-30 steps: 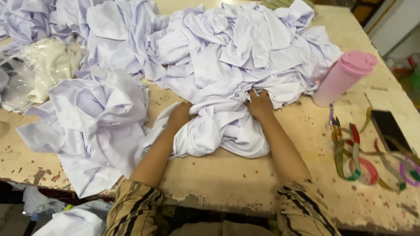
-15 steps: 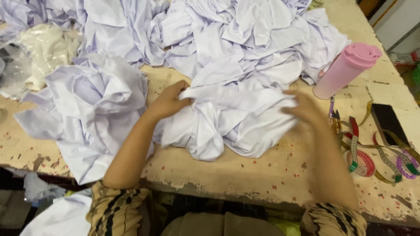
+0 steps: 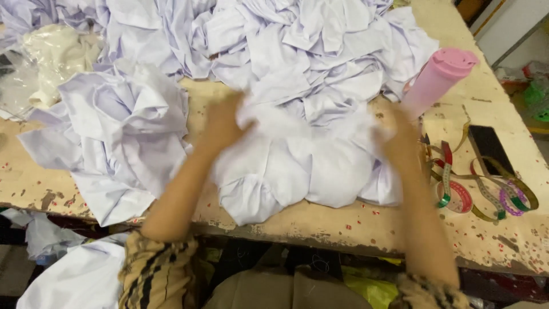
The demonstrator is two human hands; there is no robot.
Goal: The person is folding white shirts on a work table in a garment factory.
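Note:
A crumpled white garment lies on the worn table right in front of me. My left hand grips its upper left part and my right hand grips its upper right part, holding it stretched between them. Both hands are blurred by motion. Behind the garment rises a large heap of white garments, and a second crumpled white pile sits to the left of my left arm.
A pink tumbler stands at the right of the heap. A black phone and tangled measuring tapes lie at the right. Clear plastic bags sit at the far left. More white cloth hangs below the table edge.
My hands moved apart from the middle of the garment to its two sides, spreading it wider across the table. My right hand went furthest, toward the pink tumbler.

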